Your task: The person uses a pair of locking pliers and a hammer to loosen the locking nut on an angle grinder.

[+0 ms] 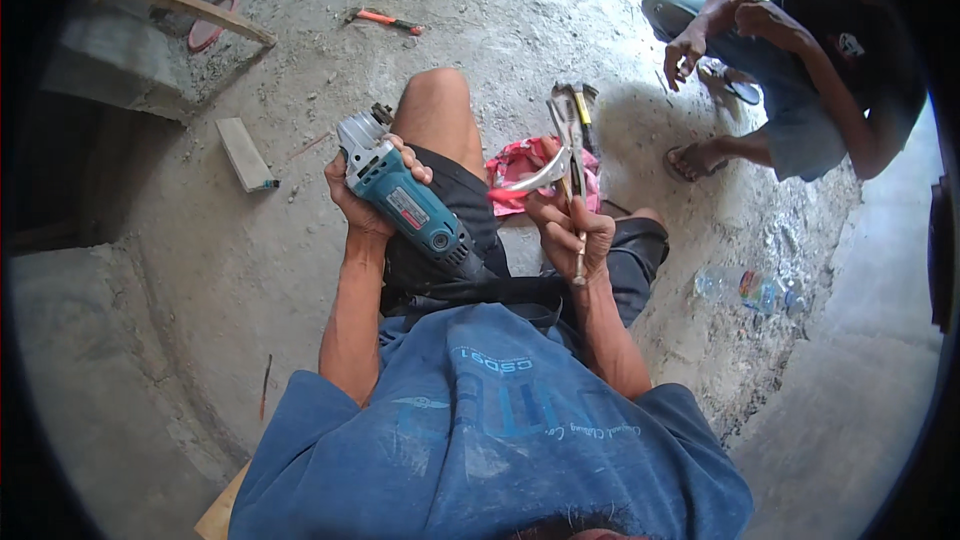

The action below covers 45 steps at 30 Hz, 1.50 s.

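While my left hand [359,208] is wrapped around the front half of a teal angle grinder [411,208], my fingers curl over its right edge and my thumb side lies along its left. That forearm rises almost straight from the sleeve, elbow low by my side. The grinder sits above my left thigh, its grey metal head pointing up and away, its body slanting down to the right toward my lap.

My right hand [572,230] is closed round the handle end of some metal locking pliers [565,130], fingers folded in, the screw end poking out below my fist. This forearm leans inward, the wrist in front of my right thigh. The pliers point away from me, over a pink cloth [513,160] between my legs and beside a yellow-and-black tool handle [584,112]. I can't tell whether their jaws meet. My two hands are well apart.
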Each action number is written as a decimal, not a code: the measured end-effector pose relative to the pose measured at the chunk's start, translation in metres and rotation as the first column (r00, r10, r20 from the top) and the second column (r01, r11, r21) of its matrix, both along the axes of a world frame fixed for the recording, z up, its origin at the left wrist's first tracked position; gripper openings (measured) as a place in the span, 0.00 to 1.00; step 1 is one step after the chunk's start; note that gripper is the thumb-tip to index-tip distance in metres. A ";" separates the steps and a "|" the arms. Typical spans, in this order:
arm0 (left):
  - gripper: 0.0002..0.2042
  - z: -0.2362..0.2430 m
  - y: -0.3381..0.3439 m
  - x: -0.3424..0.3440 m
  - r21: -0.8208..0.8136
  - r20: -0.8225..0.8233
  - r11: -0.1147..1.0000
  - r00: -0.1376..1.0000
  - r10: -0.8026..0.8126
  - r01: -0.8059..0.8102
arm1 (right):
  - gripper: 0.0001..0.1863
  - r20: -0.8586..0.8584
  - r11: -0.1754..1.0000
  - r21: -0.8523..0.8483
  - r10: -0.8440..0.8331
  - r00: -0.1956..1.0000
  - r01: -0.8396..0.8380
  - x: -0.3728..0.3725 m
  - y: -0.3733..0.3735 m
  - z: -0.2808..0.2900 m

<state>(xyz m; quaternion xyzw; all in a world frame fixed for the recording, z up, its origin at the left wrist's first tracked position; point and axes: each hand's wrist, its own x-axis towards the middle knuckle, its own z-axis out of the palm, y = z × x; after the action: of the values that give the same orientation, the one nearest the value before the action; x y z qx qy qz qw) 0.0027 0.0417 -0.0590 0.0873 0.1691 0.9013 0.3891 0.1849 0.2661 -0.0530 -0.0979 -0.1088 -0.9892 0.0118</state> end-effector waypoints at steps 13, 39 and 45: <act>0.36 0.000 0.000 -0.001 0.003 -0.042 1.000 0.999 0.009 -0.008 | 0.42 0.147 0.790 0.563 -0.385 0.911 0.243 0.008 0.050 0.019; 0.39 0.003 0.003 0.000 0.027 -0.085 0.999 0.995 0.041 -0.039 | 0.32 0.663 0.577 0.632 -0.058 0.746 -0.517 -0.002 0.056 0.035; 0.38 0.005 0.003 -0.002 -0.011 -0.086 0.999 0.996 0.038 -0.039 | 0.32 0.669 -0.202 0.652 -0.301 0.680 -0.731 -0.004 0.079 0.033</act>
<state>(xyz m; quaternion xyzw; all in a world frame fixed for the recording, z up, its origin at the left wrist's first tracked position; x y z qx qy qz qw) 0.0003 0.0444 -0.0544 0.1203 0.1929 0.9030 0.3645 0.1808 0.3453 -0.0195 0.3200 0.6586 -0.6364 0.2428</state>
